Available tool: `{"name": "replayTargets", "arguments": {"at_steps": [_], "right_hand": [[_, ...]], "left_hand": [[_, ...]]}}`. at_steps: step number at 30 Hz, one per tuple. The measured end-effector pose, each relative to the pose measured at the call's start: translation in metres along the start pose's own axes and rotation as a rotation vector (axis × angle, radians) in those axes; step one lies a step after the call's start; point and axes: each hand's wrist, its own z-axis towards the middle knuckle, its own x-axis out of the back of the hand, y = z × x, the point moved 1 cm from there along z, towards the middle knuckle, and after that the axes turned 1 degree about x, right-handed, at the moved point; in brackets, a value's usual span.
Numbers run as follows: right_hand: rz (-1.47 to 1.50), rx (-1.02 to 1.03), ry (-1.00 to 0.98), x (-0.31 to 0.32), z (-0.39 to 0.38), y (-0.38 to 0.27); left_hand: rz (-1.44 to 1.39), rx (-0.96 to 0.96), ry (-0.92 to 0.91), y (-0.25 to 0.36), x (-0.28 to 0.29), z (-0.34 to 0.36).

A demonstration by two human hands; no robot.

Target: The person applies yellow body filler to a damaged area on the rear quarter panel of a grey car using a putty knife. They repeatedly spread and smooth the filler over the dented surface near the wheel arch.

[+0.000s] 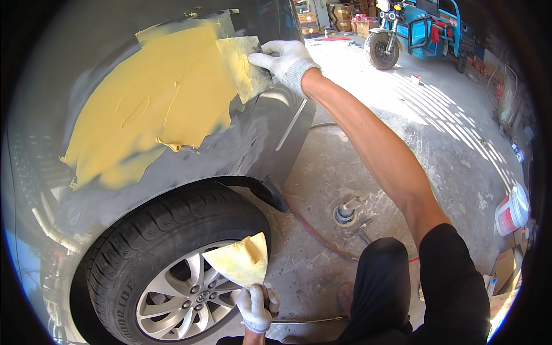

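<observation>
Currently the right hand (286,58), in a white glove, presses a wide flat spreader (246,68) against the grey car panel (261,129) at the upper right edge of a broad patch of yellow filler (155,103). The patch sits above the wheel arch, over the tyre (144,230). The fingers are closed on the spreader's upper right corner, thumb side underneath; the blade itself is smeared with yellow.

The left hand (256,307), also gloved, is closed round the handle of a second spreader (238,261), held low in front of the alloy wheel (184,299). Its fan-shaped blade points up and carries a coat of filler. It touches neither tyre nor panel, as far as can be judged.

Judgement on technique: the blade should lie at a shallow angle with even pressure across its width, drawn in one long pass so the edge feathers into bare panel. The thick ridge at the patch's lower margin looks likely to need a levelling stroke. The loaded blade is best kept clear of the tyre.

Surroundings: stained concrete floor (402,115), white bucket (512,210) at right, blue three-wheeler (414,26) well behind.
</observation>
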Motion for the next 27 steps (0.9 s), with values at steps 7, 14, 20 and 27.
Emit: {"name": "replayTargets", "arguments": {"at_steps": [7, 14, 20, 27], "right_hand": [[-0.024, 0.008, 0.086, 0.014, 0.004, 0.006], [0.104, 0.081, 0.083, 0.051, -0.035, 0.014], [0.565, -0.132, -0.379, 0.015, -0.139, 0.009], [1.003, -0.742, -0.934, -0.062, -0.221, 0.009]], "left_hand": [[0.164, -0.129, -0.006, -0.004, 0.002, 0.002], [0.01, -0.005, -0.011, 0.005, 0.003, 0.003], [-0.254, 0.109, -0.17, -0.008, 0.022, -0.001], [-0.187, 0.189, -0.448, 0.0, 0.023, -0.005]]}}
